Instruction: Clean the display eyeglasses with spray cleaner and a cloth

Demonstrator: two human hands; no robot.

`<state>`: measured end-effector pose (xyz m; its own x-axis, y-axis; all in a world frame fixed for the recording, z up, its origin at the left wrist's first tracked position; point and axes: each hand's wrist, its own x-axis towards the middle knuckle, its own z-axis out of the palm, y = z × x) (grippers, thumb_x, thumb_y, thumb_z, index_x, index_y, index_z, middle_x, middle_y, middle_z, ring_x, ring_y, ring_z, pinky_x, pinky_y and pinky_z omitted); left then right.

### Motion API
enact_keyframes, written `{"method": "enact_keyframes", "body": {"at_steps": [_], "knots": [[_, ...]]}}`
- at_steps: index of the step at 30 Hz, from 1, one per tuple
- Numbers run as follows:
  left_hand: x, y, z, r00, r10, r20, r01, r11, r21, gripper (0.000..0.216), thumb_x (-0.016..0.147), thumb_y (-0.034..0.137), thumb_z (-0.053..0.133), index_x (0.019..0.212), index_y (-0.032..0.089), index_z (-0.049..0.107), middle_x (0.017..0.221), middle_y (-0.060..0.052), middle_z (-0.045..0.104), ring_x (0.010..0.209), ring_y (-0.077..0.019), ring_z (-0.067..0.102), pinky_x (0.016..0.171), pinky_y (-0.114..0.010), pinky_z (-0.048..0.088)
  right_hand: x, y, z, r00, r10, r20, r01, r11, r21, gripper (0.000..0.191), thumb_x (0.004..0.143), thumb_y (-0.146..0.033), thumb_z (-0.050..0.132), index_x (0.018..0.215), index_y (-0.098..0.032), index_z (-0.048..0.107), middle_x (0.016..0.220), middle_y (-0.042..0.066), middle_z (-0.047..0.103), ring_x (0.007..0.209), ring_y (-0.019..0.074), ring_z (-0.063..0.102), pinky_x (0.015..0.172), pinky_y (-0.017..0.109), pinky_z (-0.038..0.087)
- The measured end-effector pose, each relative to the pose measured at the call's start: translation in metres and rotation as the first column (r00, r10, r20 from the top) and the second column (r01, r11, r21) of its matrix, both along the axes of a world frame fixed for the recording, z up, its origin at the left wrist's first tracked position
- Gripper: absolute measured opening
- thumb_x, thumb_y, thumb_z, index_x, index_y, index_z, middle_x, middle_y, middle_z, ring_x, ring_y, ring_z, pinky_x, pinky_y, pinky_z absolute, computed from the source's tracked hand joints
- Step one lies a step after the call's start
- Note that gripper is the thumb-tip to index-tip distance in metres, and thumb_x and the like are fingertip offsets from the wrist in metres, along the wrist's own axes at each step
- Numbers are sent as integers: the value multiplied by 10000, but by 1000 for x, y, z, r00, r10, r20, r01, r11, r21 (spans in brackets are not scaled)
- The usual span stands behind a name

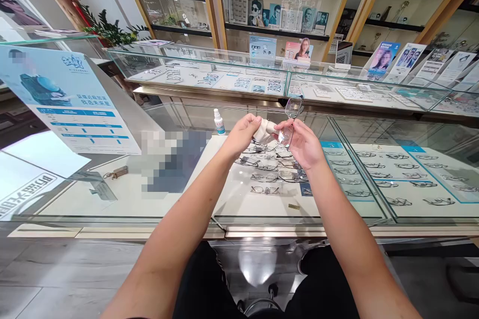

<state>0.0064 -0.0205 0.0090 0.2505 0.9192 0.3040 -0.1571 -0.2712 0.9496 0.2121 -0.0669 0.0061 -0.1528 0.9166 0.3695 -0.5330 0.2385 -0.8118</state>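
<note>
My right hand (304, 143) holds a pair of clear-lens glasses (291, 118) upright above the glass display counter (187, 204), one lens above the other. My left hand (241, 133) pinches a white cleaning cloth (265, 130) and presses it against the lower lens. The two hands meet at the glasses, roughly a hand's height above the counter top. A small white spray bottle (219, 122) with a blue label stands on the counter just left of my left hand.
Several spectacle frames (271, 172) lie in rows inside the case under my hands, more to the right (396, 174). A tilted poster stand (71, 102) is at the left. A second glass counter (284, 82) and wall shelves run behind.
</note>
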Motion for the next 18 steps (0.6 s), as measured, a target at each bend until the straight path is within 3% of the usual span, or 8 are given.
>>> {"method": "enact_keyframes", "body": {"at_steps": [4, 9, 18], "knots": [[2, 3, -5, 994, 16, 109, -5, 995, -102, 556, 876, 730, 857, 872, 220, 636, 780, -2, 629, 715, -163, 564, 695, -309, 467, 1, 2, -4, 999, -19, 41, 19, 1000, -4, 233, 939, -507, 844, 930, -280, 794, 1062, 35, 843, 1078, 232, 764, 1043, 411, 639], [3, 7, -5, 977, 72, 201, -27, 975, -219, 480, 867, 606, 912, 875, 214, 635, 827, -9, 672, 750, -158, 602, 739, -302, 536, 1, 4, -6, 995, -66, 80, 63, 997, 39, 227, 969, -510, 804, 934, -286, 818, 1051, 24, 852, 1090, 231, 760, 1025, 374, 613], [5, 8, -1, 957, 103, 272, -38, 971, -236, 424, 895, 538, 903, 957, 200, 655, 861, -17, 713, 828, -184, 717, 780, -308, 610, 2, 6, -5, 986, -126, 109, 120, 991, 55, 218, 982, -482, 776, 933, -279, 842, 1010, 18, 835, 1023, 201, 743, 983, 334, 607]]}}
